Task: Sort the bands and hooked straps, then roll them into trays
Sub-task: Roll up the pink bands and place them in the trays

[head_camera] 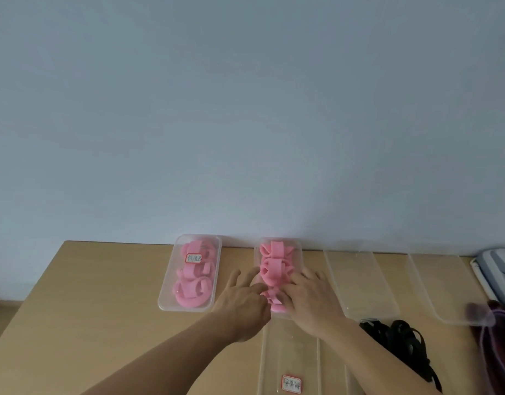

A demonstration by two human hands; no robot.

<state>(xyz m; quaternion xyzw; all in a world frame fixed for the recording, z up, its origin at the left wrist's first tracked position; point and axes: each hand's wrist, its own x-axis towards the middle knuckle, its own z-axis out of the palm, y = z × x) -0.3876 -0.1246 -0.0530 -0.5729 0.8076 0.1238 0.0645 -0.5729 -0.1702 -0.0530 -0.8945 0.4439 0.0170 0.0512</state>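
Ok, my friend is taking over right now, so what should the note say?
Left hand and right hand: both press a pink roll into the near end of the second tray.
Done: the labelled left tray holds pink rolls; two more sit in the second tray.
Left: the black straps lie loose at the front right, unrolled; the third tray and fourth tray hold nothing yet.

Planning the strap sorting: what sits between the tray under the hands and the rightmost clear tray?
One empty clear tray, shown in the head view.
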